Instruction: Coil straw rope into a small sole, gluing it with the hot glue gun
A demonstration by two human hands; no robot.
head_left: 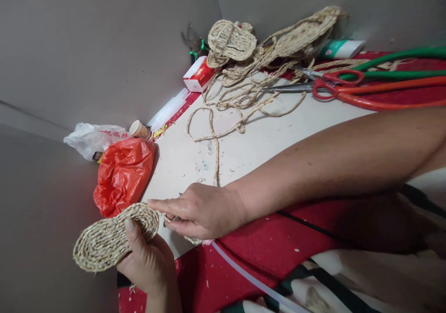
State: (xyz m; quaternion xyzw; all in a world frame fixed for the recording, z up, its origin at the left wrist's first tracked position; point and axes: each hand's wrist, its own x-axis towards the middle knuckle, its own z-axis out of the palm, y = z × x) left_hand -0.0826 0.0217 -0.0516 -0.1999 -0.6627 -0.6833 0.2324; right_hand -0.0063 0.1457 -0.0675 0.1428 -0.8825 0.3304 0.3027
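Observation:
My left hand (149, 262) grips a woven straw shoe sole (101, 245), thumb on its upper face and the other fingers mostly hidden beneath. The sole is a long, flat coil of braided straw. Against its near end, my right hand (205, 210) has the index finger stretched to the rim, with the other fingers closed around the braided straw cord (216, 162). Part of that cord is hidden by the right hand; beyond it, the cord runs back over the white board (177, 164) in loose loops.
An orange plastic bag (127, 171), a clear bag (94, 138) and a paper cup (138, 129) stand along the grey wall. At the back are finished straw pieces (232, 41), a red-white box (198, 74), pliers (195, 45), red-handled scissors (336, 83) and large green-and-orange handles (393, 87).

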